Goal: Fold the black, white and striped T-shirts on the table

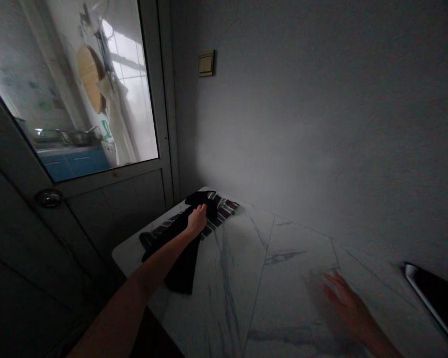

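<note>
Clamps left hand on limp black cloth atop striped fabric; right of the cloth, spreads right hand flat over veined marble tabletop.

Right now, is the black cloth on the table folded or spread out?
Spread out, loosely. The black cloth lies long and crumpled over a striped cloth on the table, with the left hand on it.

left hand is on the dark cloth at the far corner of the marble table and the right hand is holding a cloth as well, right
Not quite. The right hand holds no cloth: it is spread open, blurred, over a bare part of the marble table. The rest stands: the left hand is on the dark cloth at the far corner. The head view shows this.
</note>
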{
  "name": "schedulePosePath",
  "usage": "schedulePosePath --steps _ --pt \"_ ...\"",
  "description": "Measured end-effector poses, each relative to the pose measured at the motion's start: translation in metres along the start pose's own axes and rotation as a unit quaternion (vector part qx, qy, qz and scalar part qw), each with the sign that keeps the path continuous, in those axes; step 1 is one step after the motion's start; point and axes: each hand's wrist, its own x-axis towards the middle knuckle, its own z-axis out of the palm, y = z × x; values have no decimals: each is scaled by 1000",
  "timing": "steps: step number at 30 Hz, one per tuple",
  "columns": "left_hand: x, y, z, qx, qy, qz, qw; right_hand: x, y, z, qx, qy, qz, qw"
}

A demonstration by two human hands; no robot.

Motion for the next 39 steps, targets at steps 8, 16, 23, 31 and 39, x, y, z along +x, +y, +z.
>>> schedulePosePath --steps 8,16,23,31,39 --pt "-66 52 -44 -177 -17 143 974 2 -157 68 467 -260 38 844" --pt "-210 94 -25 -159 -252 423 856 9 -205 75 589 -269 246 721" --pt "-177 96 -41 -166 -252 387 871 -37 -149 42 573 -175 231 766" --pt "-63 128 28 -47 -160 375 912 -65 -85 -2 568 -74 299 763" --pt "-21 149 66 40 -171 279 944 -90 -29 -13 521 45 310 794"
